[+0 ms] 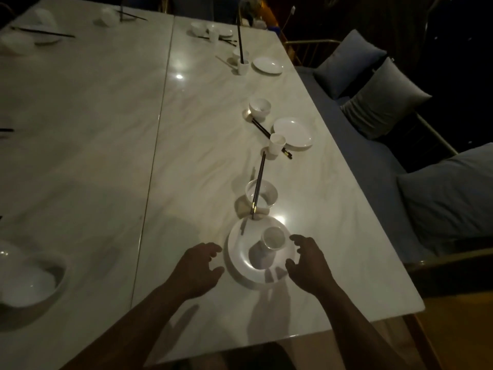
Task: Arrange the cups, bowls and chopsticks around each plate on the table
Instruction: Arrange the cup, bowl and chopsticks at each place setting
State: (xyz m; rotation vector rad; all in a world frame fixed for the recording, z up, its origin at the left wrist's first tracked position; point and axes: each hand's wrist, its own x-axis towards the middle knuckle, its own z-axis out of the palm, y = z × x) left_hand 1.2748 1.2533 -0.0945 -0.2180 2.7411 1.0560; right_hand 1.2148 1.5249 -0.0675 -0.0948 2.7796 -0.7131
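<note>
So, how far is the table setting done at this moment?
Nothing near looks finished. In hand: the left hand and right hand hover either side of the nearest plate, holding nothing. To do: its cup stands on the plate, the chopsticks lean in the bowl behind; things by the next plate also look unsorted.

On our pale marble tabletop [200,129]: one round white plate [240,252] bearing a small white cup [273,240]; beyond, a white bowl [262,193] crossed by dark chopsticks [258,182]; our left hand [197,268] and right hand [309,265] flank the plate, loosely curled.
</note>
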